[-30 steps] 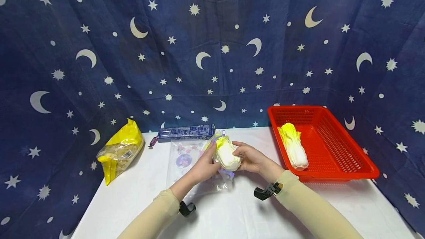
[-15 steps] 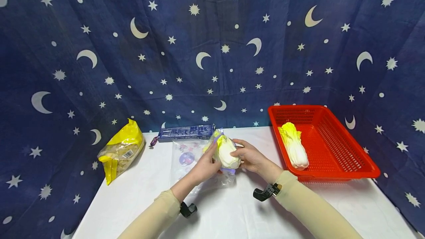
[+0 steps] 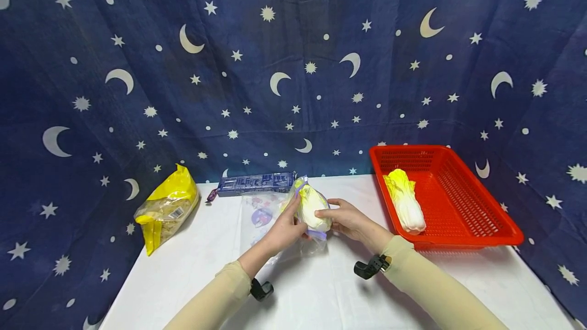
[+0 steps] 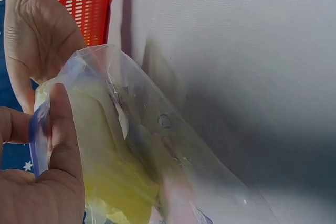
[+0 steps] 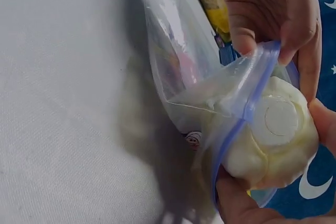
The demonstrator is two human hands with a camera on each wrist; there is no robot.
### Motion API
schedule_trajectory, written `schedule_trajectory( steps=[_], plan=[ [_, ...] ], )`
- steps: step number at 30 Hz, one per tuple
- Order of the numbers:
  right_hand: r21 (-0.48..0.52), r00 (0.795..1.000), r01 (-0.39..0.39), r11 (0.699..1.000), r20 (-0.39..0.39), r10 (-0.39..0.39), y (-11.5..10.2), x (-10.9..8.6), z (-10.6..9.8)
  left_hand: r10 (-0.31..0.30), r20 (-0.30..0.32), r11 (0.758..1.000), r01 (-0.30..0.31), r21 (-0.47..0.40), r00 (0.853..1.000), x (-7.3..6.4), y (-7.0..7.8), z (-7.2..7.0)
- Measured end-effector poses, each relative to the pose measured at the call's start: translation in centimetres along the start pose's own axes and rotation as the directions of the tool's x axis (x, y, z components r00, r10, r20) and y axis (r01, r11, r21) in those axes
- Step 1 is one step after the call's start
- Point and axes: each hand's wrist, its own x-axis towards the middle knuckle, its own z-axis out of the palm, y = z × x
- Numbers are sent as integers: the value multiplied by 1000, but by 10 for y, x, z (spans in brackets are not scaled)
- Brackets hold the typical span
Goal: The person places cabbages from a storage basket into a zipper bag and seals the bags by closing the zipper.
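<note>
A small napa cabbage (image 3: 314,210), yellow at the leaves and white at the base, lies tilted, leafy end first, in the mouth of a clear zip bag (image 3: 261,218) with a purple zip strip. My left hand (image 3: 285,229) pinches the bag's zip edge, thumb toward me. My right hand (image 3: 352,222) grips the cabbage near its base from the right. In the right wrist view, the round white base of the cabbage (image 5: 281,145) sticks out past the strip. Through the film in the left wrist view, the yellow leaves (image 4: 118,192) show inside the bag.
A red plastic basket (image 3: 451,213) at right holds another napa cabbage (image 3: 404,202). A yellow snack bag (image 3: 169,205) stands at left. Behind my hands are a flat dark blue box (image 3: 257,183) and a small purple-wrapped candy (image 3: 212,196). A starry curtain (image 3: 257,90) hangs behind the white table (image 3: 367,304).
The cabbage has turned a little and sits slightly deeper in the bag, whose zip edge now runs along its right side. The bag's printed part has shifted slightly right.
</note>
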Motion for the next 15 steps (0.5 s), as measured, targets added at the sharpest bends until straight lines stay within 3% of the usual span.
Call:
schedule_trajectory(
  steps=[5,10,15],
  plan=[
    [29,999,-15,999,48,14,1,-1,-3,1,0,1000,-1,5,1000,0,0,1],
    [6,989,-25,1000,148,24,-1,-1,-6,5,-1,1000,-5,7,1000,0,2,0],
    [80,972,-137,987,201,118,0,0,-10,-3,24,1000,3,26,1000,-1,1,-1]
  ],
)
